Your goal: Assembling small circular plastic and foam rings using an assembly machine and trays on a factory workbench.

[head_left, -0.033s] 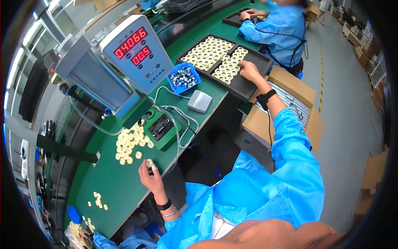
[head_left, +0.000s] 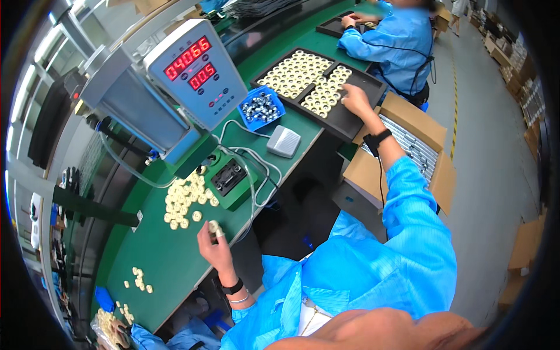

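My left hand (head_left: 217, 249) is held over the green bench's front edge, its fingers closed on a small cream round plastic part (head_left: 214, 226). Just beyond it lies a loose heap of similar cream parts (head_left: 185, 198). My right hand (head_left: 356, 100) reaches over a black divided tray (head_left: 352, 121), fingertips drawn together at the edge of the rows of cream round parts (head_left: 324, 98). Whatever those fingertips may grip is too small to make out. Between my hands stands a green and grey press (head_left: 230, 184) with a black fixture on its base.
A counter box (head_left: 198, 73) with red digits is beside the press. A blue bin (head_left: 261, 111) of metal pieces, a grey pedal-like box (head_left: 284, 142) and loose cables lie nearby. An open carton (head_left: 429, 134) stands right of the bench. A co-worker (head_left: 388, 46) sits beyond the tray.
The whole view has shifted slightly. The cream part in my left hand has tilted a little; my right hand stays by the rows in the tray.
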The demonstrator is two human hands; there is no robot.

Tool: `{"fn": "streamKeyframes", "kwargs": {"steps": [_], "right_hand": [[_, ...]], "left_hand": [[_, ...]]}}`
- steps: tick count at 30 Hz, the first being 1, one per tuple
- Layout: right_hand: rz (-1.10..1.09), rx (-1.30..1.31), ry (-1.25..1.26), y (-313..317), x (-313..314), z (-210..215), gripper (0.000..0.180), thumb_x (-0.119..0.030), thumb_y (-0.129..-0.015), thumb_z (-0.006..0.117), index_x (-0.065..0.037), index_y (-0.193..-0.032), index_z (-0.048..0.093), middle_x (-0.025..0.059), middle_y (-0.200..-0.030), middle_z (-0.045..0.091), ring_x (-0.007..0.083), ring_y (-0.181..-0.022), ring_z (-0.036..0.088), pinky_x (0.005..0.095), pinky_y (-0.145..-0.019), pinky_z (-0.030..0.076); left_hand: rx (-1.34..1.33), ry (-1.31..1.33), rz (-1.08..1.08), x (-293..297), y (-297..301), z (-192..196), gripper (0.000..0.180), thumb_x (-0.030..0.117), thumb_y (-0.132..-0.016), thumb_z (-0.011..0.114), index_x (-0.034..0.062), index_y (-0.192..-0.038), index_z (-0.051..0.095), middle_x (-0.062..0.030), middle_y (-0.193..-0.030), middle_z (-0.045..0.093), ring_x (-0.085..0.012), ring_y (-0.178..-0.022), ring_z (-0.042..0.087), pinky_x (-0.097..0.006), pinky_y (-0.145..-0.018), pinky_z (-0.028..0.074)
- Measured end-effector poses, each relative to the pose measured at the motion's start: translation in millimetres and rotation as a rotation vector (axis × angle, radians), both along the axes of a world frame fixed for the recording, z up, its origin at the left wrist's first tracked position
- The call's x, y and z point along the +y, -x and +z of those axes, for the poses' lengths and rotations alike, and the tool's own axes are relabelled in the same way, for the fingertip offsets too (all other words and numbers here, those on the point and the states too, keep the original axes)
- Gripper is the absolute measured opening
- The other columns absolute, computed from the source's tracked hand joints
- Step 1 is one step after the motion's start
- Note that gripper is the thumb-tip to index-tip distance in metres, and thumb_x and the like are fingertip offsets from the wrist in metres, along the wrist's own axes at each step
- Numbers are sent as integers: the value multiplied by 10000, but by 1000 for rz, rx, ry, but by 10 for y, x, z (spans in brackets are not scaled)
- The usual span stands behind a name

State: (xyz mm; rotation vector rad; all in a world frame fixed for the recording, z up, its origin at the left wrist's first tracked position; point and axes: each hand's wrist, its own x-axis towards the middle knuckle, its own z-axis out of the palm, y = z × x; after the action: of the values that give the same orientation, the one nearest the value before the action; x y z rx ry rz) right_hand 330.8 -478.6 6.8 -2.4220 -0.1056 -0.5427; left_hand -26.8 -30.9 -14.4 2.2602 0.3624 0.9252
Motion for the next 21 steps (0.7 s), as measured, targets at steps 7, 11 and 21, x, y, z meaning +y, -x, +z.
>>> {"fn": "streamKeyframes", "kwargs": {"steps": [7, 11, 21], "right_hand": [[996, 761, -929, 1790, 1663, 367, 410, -73, -897, 626, 3, -1293, 549, 132, -1162, 642, 169, -939, 657, 293, -712, 570], [1080, 828, -1014, 1997, 2144, 233, 398, -55, -899, 616, 36, -1280, 547, 136, -1161, 649, 184, -979, 664, 297, -792, 562], [1048, 872, -1044, 1957, 2512, 324, 318, -48, -896, 641, 74, -1187, 601, 132, -1100, 676, 182, -942, 676, 294, -803, 566]], "left_hand": [[8, -39, -217, -671, -498, 341, 436, 85, -786, 707, 22, -1208, 621, -172, -1086, 661, -316, -986, 643, -393, -859, 507], [-97, -81, -294, -813, -713, 397, 464, 68, -743, 734, 27, -1191, 622, -161, -1077, 664, -334, -980, 633, -412, -858, 507], [-89, -198, -203, -585, -571, 459, 512, 48, -729, 753, 42, -1221, 612, -156, -1105, 660, -318, -996, 635, -398, -859, 510]]}}
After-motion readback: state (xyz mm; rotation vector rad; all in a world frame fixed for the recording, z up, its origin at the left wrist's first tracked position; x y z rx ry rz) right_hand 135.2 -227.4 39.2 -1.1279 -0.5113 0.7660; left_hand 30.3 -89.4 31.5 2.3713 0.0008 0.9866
